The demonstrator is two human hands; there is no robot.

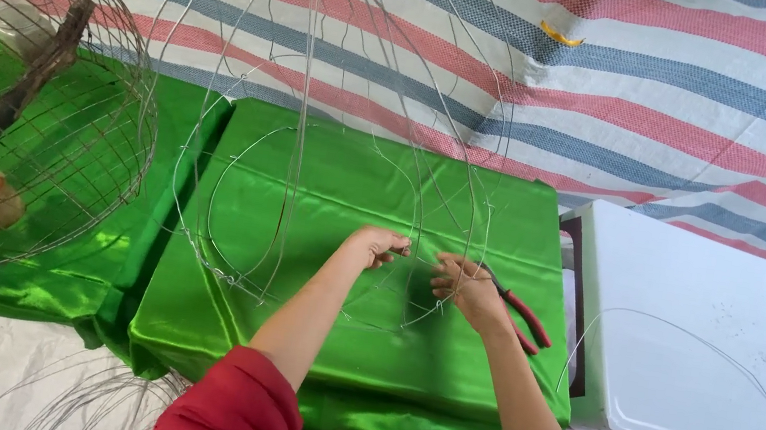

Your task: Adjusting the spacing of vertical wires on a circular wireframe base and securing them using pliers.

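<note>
While both my arms stretch forward, my left hand (377, 244) and right hand (463, 288) curl and pinch the wire frame (354, 140) mid green table (285, 332), red pliers (520, 316) by its right edge.

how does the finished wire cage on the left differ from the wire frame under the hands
The wire cage is a dense, closed, rounded mesh with small dishes inside; the wire frame is only a few loose, open loops. The cage stands untouched at the left; both hands, left hand and right hand, work on the frame. Both are thin metal wire on green cloth.
</note>
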